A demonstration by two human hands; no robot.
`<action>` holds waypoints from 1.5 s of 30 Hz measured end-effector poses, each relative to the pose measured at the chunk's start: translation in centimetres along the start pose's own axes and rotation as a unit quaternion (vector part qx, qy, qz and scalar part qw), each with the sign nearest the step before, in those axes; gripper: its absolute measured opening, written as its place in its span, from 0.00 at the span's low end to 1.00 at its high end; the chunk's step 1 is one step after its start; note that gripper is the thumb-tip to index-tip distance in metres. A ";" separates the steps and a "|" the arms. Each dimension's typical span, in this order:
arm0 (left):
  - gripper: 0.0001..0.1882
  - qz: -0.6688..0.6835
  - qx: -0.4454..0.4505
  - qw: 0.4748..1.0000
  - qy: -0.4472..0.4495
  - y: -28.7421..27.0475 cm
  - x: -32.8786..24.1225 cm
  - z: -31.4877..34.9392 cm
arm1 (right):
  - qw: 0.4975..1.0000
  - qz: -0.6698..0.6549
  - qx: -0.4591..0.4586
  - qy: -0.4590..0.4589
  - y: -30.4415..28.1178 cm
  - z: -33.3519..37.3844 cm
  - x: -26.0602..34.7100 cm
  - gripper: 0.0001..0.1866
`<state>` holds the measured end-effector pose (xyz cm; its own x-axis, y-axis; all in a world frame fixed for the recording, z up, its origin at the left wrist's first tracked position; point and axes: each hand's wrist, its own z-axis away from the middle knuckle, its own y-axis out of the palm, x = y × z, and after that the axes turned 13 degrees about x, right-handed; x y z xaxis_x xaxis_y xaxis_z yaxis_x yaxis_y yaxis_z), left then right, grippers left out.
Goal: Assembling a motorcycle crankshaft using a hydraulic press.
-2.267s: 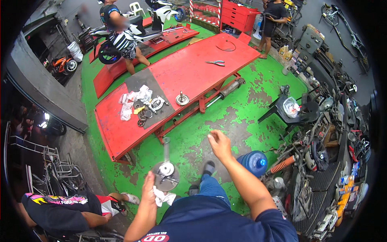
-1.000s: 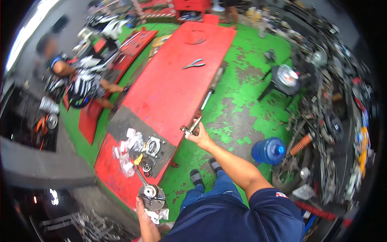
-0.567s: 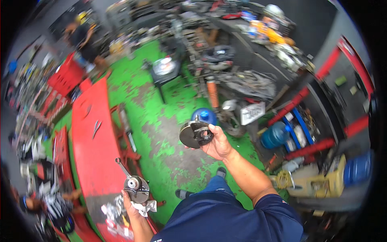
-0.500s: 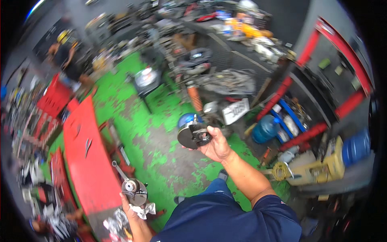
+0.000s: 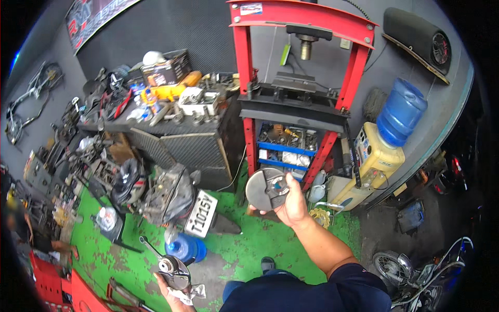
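Observation:
My right hand (image 5: 294, 209) is held out ahead and grips a round, grey metal crankshaft half (image 5: 258, 190). Its thumb presses the near rim, beside the hole through the disc, and its fingers pass underneath. Lower and to the left, my left hand (image 5: 167, 293) is closed round a second crankshaft half (image 5: 178, 274), which has a connecting rod (image 5: 150, 246) pointing up and left. A crumpled white rag (image 5: 193, 294) is bunched beneath that piece against the palm. The two parts are well apart. Beyond the right hand rises a red shop press (image 5: 306, 20), its ram (image 5: 306, 49) above the crossbed.
Blue parts trays (image 5: 287, 147) sit within the press frame. A water dispenser (image 5: 370, 161) stands right of it. To the left are a cluttered workbench (image 5: 182, 151), a partly stripped motorcycle (image 5: 165, 192) and a blue jug (image 5: 184, 247) on the green floor. A motorcycle (image 5: 395, 268) is at right.
My view has swung to the right, bringing the press to the centre and the red table to the lower left edge. Both hands keep their crankshaft pieces.

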<state>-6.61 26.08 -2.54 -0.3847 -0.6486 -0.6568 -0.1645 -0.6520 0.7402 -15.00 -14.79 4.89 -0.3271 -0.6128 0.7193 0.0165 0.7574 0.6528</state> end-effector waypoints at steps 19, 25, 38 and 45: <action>0.30 -0.003 0.153 0.974 -0.167 12.3 7.5 -24.8 | 0.714 0.560 -0.292 -0.301 -12.6 -15.3 20.5 0.21; 0.30 0.022 0.152 0.977 -0.149 16.6 11.9 -28.1 | 0.860 0.360 -0.275 -0.236 -18.9 -21.3 23.3 0.17; 0.30 0.038 0.100 0.985 -0.133 25.0 22.5 -32.6 | 0.934 0.277 -0.221 -0.046 -32.6 -33.0 27.6 0.16; 0.32 0.016 0.109 0.987 -0.114 28.4 24.4 -36.3 | 0.943 0.233 -0.236 0.011 -35.5 -35.8 27.4 0.20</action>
<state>12.33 -22.51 -2.81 -0.5824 -0.5464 -0.6018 -0.3316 -0.5162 0.7897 9.31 -66.58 9.93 -0.1606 -0.2474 0.9555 0.5746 0.7637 0.2943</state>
